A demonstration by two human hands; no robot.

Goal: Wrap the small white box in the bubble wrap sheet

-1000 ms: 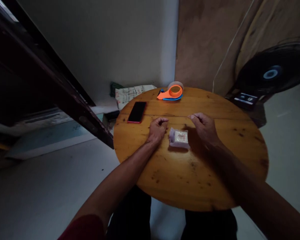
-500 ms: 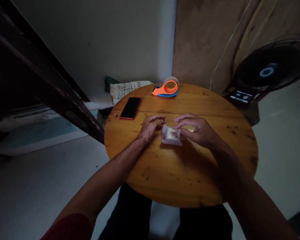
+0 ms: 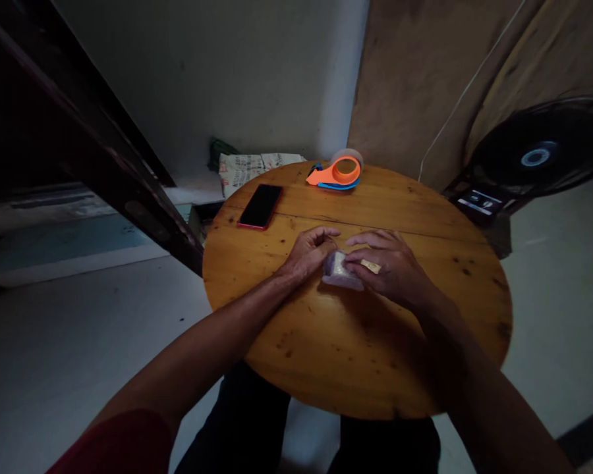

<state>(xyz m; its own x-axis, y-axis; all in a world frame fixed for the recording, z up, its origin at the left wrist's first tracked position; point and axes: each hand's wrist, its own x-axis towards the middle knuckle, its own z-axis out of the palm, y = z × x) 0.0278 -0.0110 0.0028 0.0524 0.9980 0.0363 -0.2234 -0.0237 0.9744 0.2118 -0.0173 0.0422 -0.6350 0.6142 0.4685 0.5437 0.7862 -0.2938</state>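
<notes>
Nearest me, the bare wood of the counter (image 3: 296, 342), and up from there the packet (image 3: 338, 280), on the counter right between my hands! Pale, purplish wrap, a bit crinkled, loose along its edges. I'd call it light, quick to skate if nudged; the wrap should give softly and may slip under a fingertip, while the middle looks firmer. Fragile? Can't judge from here. Best hold, I reckon: the two opposite sides, one hand bracing, thumb and finger on the other.

Now the hands, apart but close! My left hand (image 3: 309, 253) is half curled at the packet's far left corner, thumb apparently against it; whether it's clamped there, I can't tell. My right hand (image 3: 390, 263) arches over from the right, fingers spread, thumb and forefinger tips down on top; a pinch or just a touch, I can't say. A yellowish patch (image 3: 370, 265) shows in the finger gap.

Further out, the phone (image 3: 260, 206) lies beyond my left hand, and farthest, the orange tape dispenser (image 3: 333, 174), beyond both.
</notes>
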